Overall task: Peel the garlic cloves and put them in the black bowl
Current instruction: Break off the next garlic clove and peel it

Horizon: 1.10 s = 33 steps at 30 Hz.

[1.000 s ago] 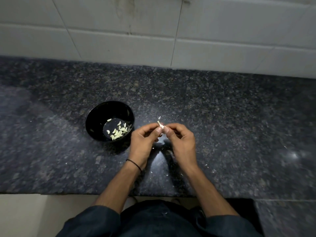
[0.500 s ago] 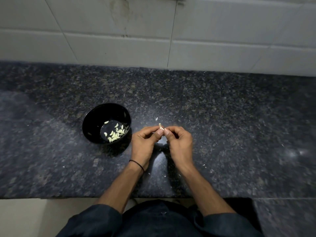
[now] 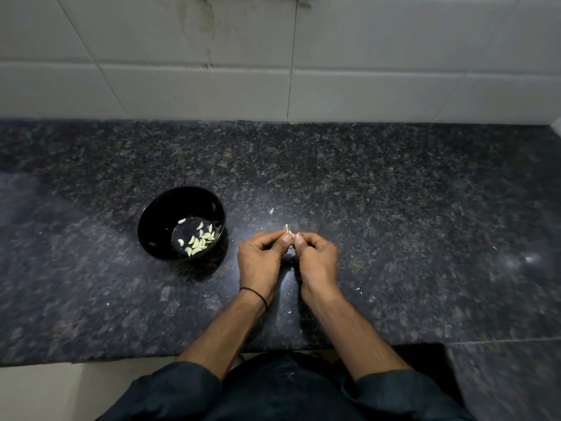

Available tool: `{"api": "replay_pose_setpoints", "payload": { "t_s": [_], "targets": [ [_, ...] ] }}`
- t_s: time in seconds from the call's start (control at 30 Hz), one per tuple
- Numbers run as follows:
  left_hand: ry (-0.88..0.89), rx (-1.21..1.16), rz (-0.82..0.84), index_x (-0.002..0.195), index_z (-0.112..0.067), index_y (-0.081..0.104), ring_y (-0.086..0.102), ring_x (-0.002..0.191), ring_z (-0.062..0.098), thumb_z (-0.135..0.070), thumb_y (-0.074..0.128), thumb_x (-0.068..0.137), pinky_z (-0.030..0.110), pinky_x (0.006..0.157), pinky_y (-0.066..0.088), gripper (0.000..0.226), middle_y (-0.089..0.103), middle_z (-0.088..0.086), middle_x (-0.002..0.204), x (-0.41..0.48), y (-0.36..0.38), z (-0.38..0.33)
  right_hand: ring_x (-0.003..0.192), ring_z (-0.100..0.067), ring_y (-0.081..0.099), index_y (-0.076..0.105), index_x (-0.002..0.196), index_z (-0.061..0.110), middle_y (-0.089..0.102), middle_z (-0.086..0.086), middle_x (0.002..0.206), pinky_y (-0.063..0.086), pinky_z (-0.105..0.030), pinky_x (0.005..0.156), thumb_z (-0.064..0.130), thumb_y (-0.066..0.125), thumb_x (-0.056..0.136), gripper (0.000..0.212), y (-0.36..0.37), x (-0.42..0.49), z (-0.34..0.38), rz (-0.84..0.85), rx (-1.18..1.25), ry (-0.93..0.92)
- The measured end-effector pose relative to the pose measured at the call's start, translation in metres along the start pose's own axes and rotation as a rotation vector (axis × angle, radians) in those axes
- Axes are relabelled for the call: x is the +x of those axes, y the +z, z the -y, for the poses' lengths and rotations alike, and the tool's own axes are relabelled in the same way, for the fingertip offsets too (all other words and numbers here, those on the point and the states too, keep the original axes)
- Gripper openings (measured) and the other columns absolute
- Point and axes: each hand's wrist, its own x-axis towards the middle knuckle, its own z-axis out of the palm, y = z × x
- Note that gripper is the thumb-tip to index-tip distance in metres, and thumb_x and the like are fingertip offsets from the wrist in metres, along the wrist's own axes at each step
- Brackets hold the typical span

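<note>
A small garlic clove (image 3: 289, 233) with pale skin curling off its top is pinched between the fingertips of both hands, just above the dark granite counter. My left hand (image 3: 261, 260) and my right hand (image 3: 316, 259) meet thumb to thumb around it, and most of the clove is hidden by the fingers. To the left of my hands stands the black bowl (image 3: 154, 229), holding several peeled pale cloves (image 3: 200, 240) in its bottom.
The dark speckled counter (image 3: 394, 208) runs back to a white tiled wall (image 3: 303, 56). Small flakes of garlic skin (image 3: 271, 210) lie scattered near my hands and to the right. The counter's front edge is close to my body.
The hands stay together at the same spot, working the clove. More loose skin now stands up from the clove's top. The camera has tilted slightly.
</note>
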Motion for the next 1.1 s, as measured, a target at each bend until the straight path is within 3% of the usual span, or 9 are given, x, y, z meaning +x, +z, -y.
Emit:
{"api": "replay_pose_setpoints", "payload": {
  "t_s": [0.1, 0.17, 0.3, 0.47, 0.6, 0.67, 0.77, 0.97, 1.1],
  "targets": [
    [-0.05, -0.042, 0.001, 0.09, -0.012, 0.082, 0.072, 0.094, 0.038, -0.005, 0.078, 0.084, 0.058, 0.089, 0.057, 0.01, 0.078, 0.007, 0.092, 0.0, 0.001, 0.005, 0.063, -0.016, 0.056, 0.071, 0.077, 0.02, 0.068, 0.004, 0.065, 0.045, -0.039, 0.064, 0.022, 0.056, 0.095, 0.024, -0.001, 0.002, -0.002, -0.022, -0.031, 0.037],
    [-0.091, -0.075, 0.012, 0.095, -0.007, 0.08, 0.071, 0.093, 0.041, -0.003, 0.077, 0.085, 0.06, 0.091, 0.055, 0.011, 0.077, 0.015, 0.094, -0.001, 0.003, 0.004, 0.059, -0.011, 0.053, 0.069, 0.074, 0.022, 0.064, 0.01, 0.06, 0.041, -0.038, 0.065, 0.025, 0.051, 0.098, 0.03, -0.002, 0.002, 0.0, -0.021, -0.063, 0.023],
    [-0.118, -0.042, 0.04, 0.095, -0.006, 0.079, 0.069, 0.08, 0.022, -0.003, 0.075, 0.086, 0.051, 0.089, 0.056, 0.01, 0.077, 0.014, 0.089, 0.0, 0.001, 0.003, 0.066, -0.012, 0.051, 0.056, 0.074, 0.023, 0.059, 0.008, 0.07, 0.043, -0.037, 0.067, 0.023, 0.043, 0.103, 0.032, -0.007, 0.003, 0.004, 0.0, -0.196, -0.056],
    [0.007, 0.227, 0.044, 0.094, -0.016, 0.08, 0.072, 0.082, 0.012, -0.013, 0.076, 0.087, 0.041, 0.09, 0.058, 0.009, 0.078, -0.002, 0.086, 0.012, -0.005, 0.007, 0.062, -0.014, 0.053, 0.054, 0.083, 0.023, 0.064, 0.003, 0.075, 0.044, -0.036, 0.059, 0.025, 0.04, 0.106, 0.027, -0.017, 0.007, 0.002, 0.059, -0.253, -0.109],
    [0.116, 0.427, 0.027, 0.105, -0.013, 0.078, 0.066, 0.072, -0.008, -0.018, 0.075, 0.089, 0.008, 0.076, 0.05, 0.018, 0.075, -0.007, 0.084, 0.028, 0.001, 0.005, 0.068, -0.016, 0.058, 0.058, 0.087, 0.025, 0.067, 0.005, 0.077, 0.052, -0.046, 0.069, 0.028, 0.045, 0.102, 0.02, -0.022, 0.006, -0.001, 0.054, -0.317, -0.12],
    [0.127, 0.471, 0.023, 0.109, -0.011, 0.076, 0.067, 0.071, -0.005, -0.02, 0.073, 0.091, 0.004, 0.071, 0.046, 0.021, 0.075, -0.002, 0.085, 0.034, 0.004, 0.004, 0.071, -0.016, 0.061, 0.057, 0.09, 0.026, 0.068, 0.004, 0.081, 0.053, -0.045, 0.071, 0.024, 0.046, 0.104, 0.017, -0.025, 0.004, 0.001, 0.041, -0.335, -0.115],
    [0.176, 0.539, 0.015, 0.113, -0.011, 0.075, 0.07, 0.086, 0.011, -0.022, 0.072, 0.092, 0.015, 0.079, 0.047, 0.024, 0.076, 0.003, 0.097, 0.04, 0.006, 0.006, 0.073, -0.015, 0.062, 0.059, 0.094, 0.024, 0.069, 0.003, 0.084, 0.052, -0.038, 0.069, 0.019, 0.047, 0.104, 0.016, -0.03, 0.003, 0.004, 0.031, -0.363, -0.141],
    [0.309, 0.585, 0.001, 0.11, -0.01, 0.076, 0.059, 0.095, 0.016, -0.015, 0.063, 0.098, -0.005, 0.077, 0.03, 0.018, 0.064, 0.005, 0.104, 0.039, 0.001, 0.002, 0.08, -0.017, 0.069, 0.067, 0.095, 0.026, 0.073, 0.002, 0.087, 0.056, -0.041, 0.076, 0.016, 0.054, 0.098, 0.017, -0.035, 0.001, 0.007, 0.07, -0.334, -0.127],
    [0.393, 0.515, 0.038, 0.111, -0.012, 0.073, 0.059, 0.091, 0.009, -0.018, 0.063, 0.099, 0.002, 0.081, 0.04, 0.018, 0.059, -0.001, 0.109, 0.018, -0.004, -0.005, 0.079, -0.014, 0.069, 0.069, 0.094, 0.026, 0.07, 0.006, 0.083, 0.058, -0.034, 0.074, 0.009, 0.059, 0.095, 0.02, -0.038, 0.0, 0.011, 0.108, -0.292, -0.194]
  ]
}}
